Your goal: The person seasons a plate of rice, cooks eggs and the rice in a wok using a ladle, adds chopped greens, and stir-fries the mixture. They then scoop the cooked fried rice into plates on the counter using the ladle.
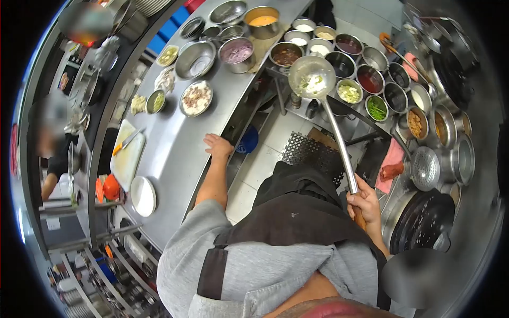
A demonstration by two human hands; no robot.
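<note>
My right hand is wrapped round the wooden grip of a long-handled ladle. The ladle's bowl is raised over the near pots and holds white and green chopped bits. On the edge of the steel counter lies my left hand, fingers spread and nothing in it. Ahead of that hand stands a bowl of white food with brown bits on top. Close to the ladle's bowl are a pot of chopped pale-green vegetable and a pot of dark sauce.
A knife lies on a white cutting board, near white plates. A perforated skimmer rests at the right beside a black wok. Another person stands beyond the shelving at the left.
</note>
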